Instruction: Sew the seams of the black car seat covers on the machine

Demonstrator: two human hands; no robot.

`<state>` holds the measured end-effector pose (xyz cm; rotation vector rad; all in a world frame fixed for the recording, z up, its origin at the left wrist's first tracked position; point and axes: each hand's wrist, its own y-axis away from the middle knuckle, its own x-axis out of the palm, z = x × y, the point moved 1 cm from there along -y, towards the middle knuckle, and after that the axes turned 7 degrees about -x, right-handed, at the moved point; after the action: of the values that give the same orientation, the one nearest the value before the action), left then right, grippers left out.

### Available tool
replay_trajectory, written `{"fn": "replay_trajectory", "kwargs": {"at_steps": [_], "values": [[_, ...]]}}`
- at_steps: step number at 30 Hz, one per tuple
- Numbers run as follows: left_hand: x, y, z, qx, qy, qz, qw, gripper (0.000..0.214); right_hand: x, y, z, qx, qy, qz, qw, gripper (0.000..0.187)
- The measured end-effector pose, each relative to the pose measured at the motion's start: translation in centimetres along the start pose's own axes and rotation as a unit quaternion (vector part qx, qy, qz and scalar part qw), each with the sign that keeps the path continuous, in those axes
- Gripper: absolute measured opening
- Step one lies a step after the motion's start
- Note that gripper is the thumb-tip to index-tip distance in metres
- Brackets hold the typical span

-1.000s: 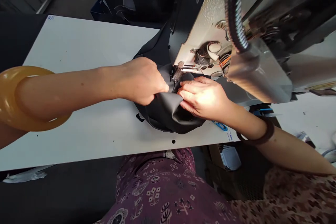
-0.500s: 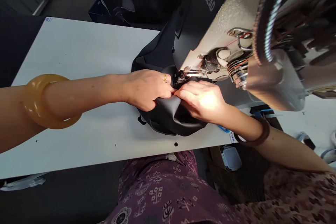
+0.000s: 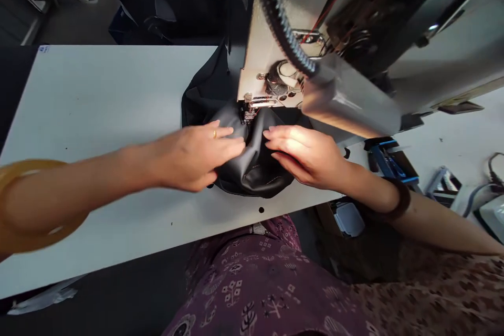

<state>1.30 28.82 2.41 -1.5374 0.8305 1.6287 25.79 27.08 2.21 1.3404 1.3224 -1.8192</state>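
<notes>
Black leather-like material (image 3: 260,168) lies bunched under the presser foot (image 3: 249,114) of a sewing machine (image 3: 255,73). Its front part is folded and shows a line of stitching. My left hand (image 3: 200,155) rests on the material's left side, fingers stretched out and apart. On the other side, my right hand (image 3: 307,155) touches the right folds with fingers extended, the thumb a little apart from them. Neither hand pinches the material. The needle's tip is too small to make out.
The white table (image 3: 98,115) stretches to the left. A corrugated cable (image 3: 283,26) and a translucent guard (image 3: 350,100) hang at the machine's head. To the right sits a blue-edged tray (image 3: 394,160) with small tools. Dark material (image 3: 185,0) lies behind the table.
Both hands have let go of their pinch on the material and moved apart, fingers now straightened. The material's front folds have shifted and show stitching. The view has turned toward the right.
</notes>
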Motion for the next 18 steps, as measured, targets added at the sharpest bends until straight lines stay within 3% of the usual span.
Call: {"fn": "replay_trajectory", "kwargs": {"at_steps": [3, 5, 8, 11, 15, 18], "values": [[0.8, 0.6, -1.6, 0.074, -0.104, -0.021, 0.992, 0.037, 1.0, 1.7, 0.7, 0.024, -0.062, 0.012, 0.998, 0.025], [1.1, 0.6, -2.2, 0.082, -0.107, -0.01, 0.991, 0.028, 1.7, 2.1, 1.5, 0.01, -0.088, 0.055, 0.995, 0.034], [1.0, 0.5, -2.3, 0.056, -0.048, -0.003, 0.997, 0.044, 3.0, 2.7, 2.4, -0.008, -0.11, 0.122, 0.986, 0.048], [1.0, 0.5, -2.5, 0.024, -0.013, -0.036, 0.999, 0.063, 4.9, 4.8, 1.8, 0.036, -0.078, 0.143, 0.986, 0.055], [1.6, 0.1, -3.6, -0.012, -0.022, -0.042, 0.999, 0.053, 7.7, 8.5, -0.8, 0.103, -0.013, 0.146, 0.984, 0.055], [1.7, -0.3, -4.0, -0.031, -0.028, -0.03, 0.999, 0.044, 7.5, 8.3, -1.7, 0.117, -0.009, 0.144, 0.983, 0.056]]}}
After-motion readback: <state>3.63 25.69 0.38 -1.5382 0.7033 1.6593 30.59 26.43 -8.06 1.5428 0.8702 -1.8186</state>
